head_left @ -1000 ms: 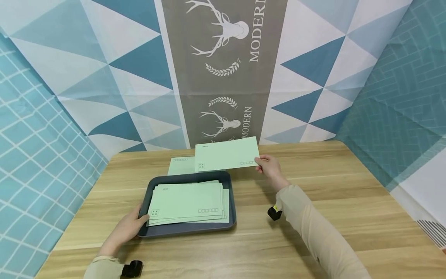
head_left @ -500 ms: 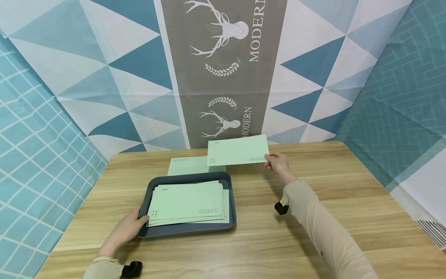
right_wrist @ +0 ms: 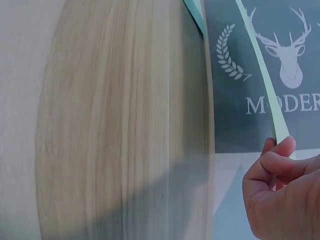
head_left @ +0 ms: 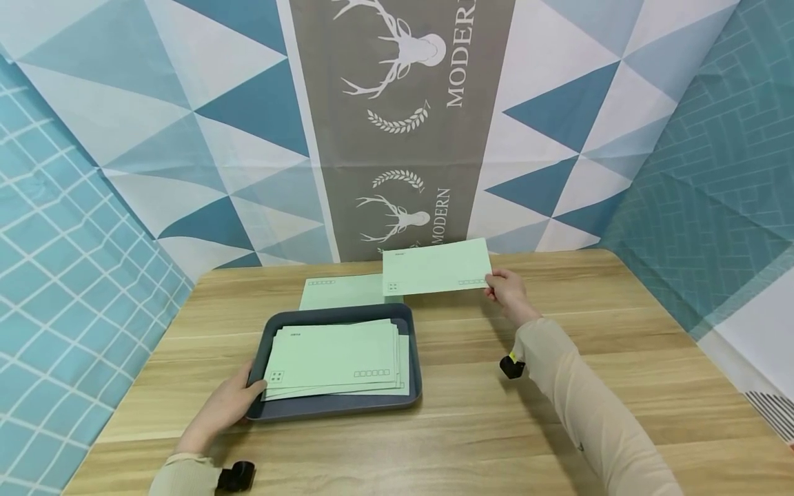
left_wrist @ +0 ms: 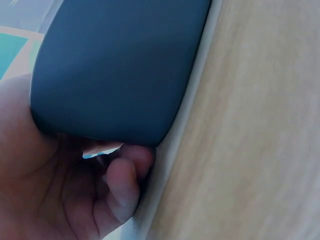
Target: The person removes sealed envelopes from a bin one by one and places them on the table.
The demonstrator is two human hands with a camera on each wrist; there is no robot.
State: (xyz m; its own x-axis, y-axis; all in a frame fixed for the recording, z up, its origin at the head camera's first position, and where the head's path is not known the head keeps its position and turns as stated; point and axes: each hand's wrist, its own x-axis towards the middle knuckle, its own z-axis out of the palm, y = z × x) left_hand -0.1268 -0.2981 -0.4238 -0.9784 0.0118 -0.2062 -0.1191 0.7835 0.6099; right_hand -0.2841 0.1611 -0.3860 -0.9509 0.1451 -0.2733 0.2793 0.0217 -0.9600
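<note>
Mid-transfer: my right hand (head_left: 510, 295) pinched one green envelope (head_left: 436, 266) by its corner, held above the counter's (head_left: 558, 413) far edge. Left hand (head_left: 231, 408) gripped the gray tray (head_left: 414, 386). Next: I'd lower it beside the laid envelope (head_left: 338, 291).

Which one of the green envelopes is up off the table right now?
The envelope that the right hand pinches by its right edge, above the table's far side. The others lie flat: a stack in the grey tray, and one just behind it.
</note>
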